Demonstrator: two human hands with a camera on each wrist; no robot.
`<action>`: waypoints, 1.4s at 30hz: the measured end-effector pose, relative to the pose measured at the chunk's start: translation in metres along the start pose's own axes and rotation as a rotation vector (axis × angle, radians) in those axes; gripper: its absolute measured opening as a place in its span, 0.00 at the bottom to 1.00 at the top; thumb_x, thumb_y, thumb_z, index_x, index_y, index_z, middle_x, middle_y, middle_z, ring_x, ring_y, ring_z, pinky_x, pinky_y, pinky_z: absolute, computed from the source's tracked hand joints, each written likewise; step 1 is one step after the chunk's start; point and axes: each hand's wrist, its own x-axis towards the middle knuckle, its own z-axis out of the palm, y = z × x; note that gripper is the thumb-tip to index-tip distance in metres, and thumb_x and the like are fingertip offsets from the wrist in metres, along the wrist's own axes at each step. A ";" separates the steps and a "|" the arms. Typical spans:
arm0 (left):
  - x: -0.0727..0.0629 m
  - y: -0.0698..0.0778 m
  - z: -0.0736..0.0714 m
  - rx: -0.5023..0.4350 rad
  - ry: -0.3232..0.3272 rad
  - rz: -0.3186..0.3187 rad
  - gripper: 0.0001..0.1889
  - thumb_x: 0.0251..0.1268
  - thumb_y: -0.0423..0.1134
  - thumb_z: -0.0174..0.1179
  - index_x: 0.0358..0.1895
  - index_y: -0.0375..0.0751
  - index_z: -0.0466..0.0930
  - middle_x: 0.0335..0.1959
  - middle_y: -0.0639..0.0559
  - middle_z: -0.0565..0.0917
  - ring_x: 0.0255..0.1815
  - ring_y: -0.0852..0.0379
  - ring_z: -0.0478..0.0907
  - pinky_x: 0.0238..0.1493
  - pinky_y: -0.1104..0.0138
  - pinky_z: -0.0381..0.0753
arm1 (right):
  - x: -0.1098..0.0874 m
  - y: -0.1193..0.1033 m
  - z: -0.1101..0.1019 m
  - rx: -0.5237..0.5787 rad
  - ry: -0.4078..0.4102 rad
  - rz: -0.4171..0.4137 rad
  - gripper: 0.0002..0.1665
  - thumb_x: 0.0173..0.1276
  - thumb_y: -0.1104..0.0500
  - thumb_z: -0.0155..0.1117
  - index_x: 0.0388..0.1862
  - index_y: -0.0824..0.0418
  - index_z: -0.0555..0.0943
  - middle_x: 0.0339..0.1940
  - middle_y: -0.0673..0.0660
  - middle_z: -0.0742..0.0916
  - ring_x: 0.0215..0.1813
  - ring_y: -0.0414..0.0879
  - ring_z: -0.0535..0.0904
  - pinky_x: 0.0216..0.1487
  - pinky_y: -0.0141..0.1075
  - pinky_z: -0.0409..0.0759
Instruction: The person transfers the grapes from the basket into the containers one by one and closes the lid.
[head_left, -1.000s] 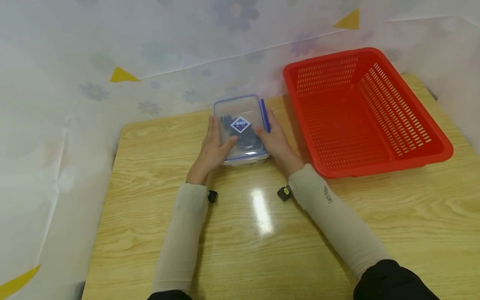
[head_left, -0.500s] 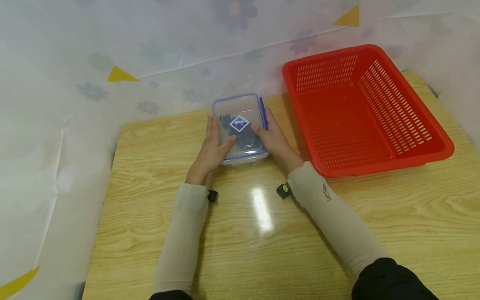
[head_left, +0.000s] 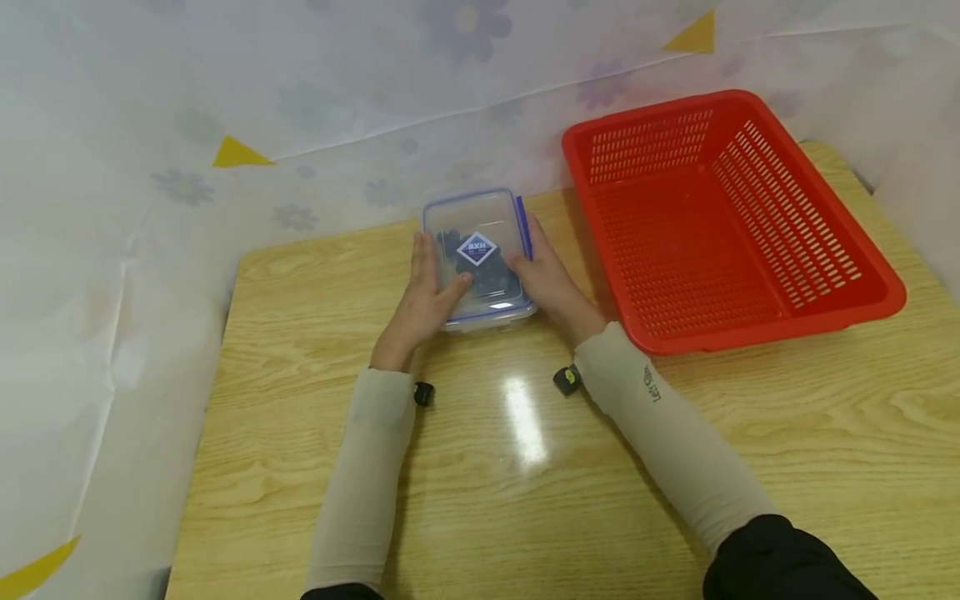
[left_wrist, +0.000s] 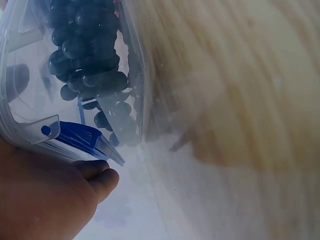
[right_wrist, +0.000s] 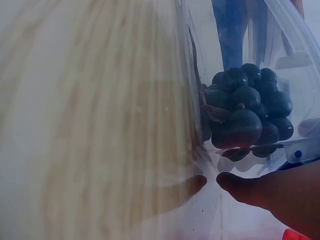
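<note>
A clear plastic food container [head_left: 468, 210] with a blue-edged lid sits near the table's back edge. Through its walls the wrist views show dark grapes [right_wrist: 245, 110] with a bit of stem. My left hand [head_left: 423, 307] grips the left side, thumb on the lid and fingers along the wall. On the right side my right hand [head_left: 553, 282] holds it likewise, its thumb over the lid's edge. A blue side flap [head_left: 523, 225] stands out at the right. In the left wrist view another blue flap [left_wrist: 80, 135] angles outward just above the fingertips.
A red perforated basket [head_left: 697, 250] stands right of the container, close to my right forearm. Behind the wooden table [head_left: 480, 500] rises a white flower-patterned sheet [head_left: 337, 108]. A small black device [head_left: 567, 380] sits by the right wrist.
</note>
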 end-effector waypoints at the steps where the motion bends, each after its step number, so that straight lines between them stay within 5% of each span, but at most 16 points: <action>1: 0.000 0.000 0.000 -0.004 0.000 0.000 0.52 0.75 0.63 0.50 0.81 0.46 0.21 0.80 0.53 0.20 0.81 0.48 0.29 0.77 0.56 0.36 | 0.000 0.000 0.000 -0.004 0.000 0.003 0.44 0.80 0.64 0.49 0.85 0.52 0.39 0.85 0.55 0.49 0.82 0.49 0.43 0.79 0.42 0.41; 17: 0.000 -0.002 0.000 -0.051 0.006 0.003 0.52 0.74 0.63 0.52 0.81 0.47 0.22 0.80 0.54 0.20 0.81 0.47 0.30 0.77 0.54 0.38 | -0.004 -0.011 0.004 -0.091 0.006 -0.001 0.42 0.80 0.63 0.46 0.85 0.52 0.41 0.83 0.57 0.55 0.82 0.50 0.48 0.79 0.45 0.43; 28: -0.001 -0.001 -0.001 -0.064 0.016 0.017 0.52 0.75 0.60 0.53 0.81 0.45 0.23 0.81 0.51 0.21 0.81 0.47 0.30 0.77 0.56 0.37 | -0.001 -0.006 0.003 -0.148 -0.021 -0.077 0.43 0.80 0.62 0.45 0.85 0.56 0.36 0.85 0.58 0.47 0.82 0.48 0.41 0.78 0.40 0.38; 35: 0.000 0.000 -0.002 -0.038 0.008 0.014 0.52 0.75 0.61 0.52 0.81 0.45 0.23 0.81 0.51 0.21 0.81 0.44 0.33 0.77 0.55 0.38 | 0.001 -0.005 0.002 -0.414 -0.038 -0.182 0.42 0.82 0.61 0.42 0.81 0.69 0.33 0.82 0.65 0.36 0.81 0.47 0.27 0.77 0.37 0.31; 42: 0.003 0.000 -0.002 -0.024 0.008 0.015 0.52 0.76 0.60 0.52 0.81 0.43 0.23 0.81 0.49 0.22 0.81 0.46 0.32 0.77 0.58 0.37 | 0.004 -0.007 0.004 -0.666 -0.064 -0.265 0.40 0.83 0.59 0.41 0.81 0.69 0.33 0.82 0.64 0.35 0.81 0.47 0.27 0.77 0.36 0.33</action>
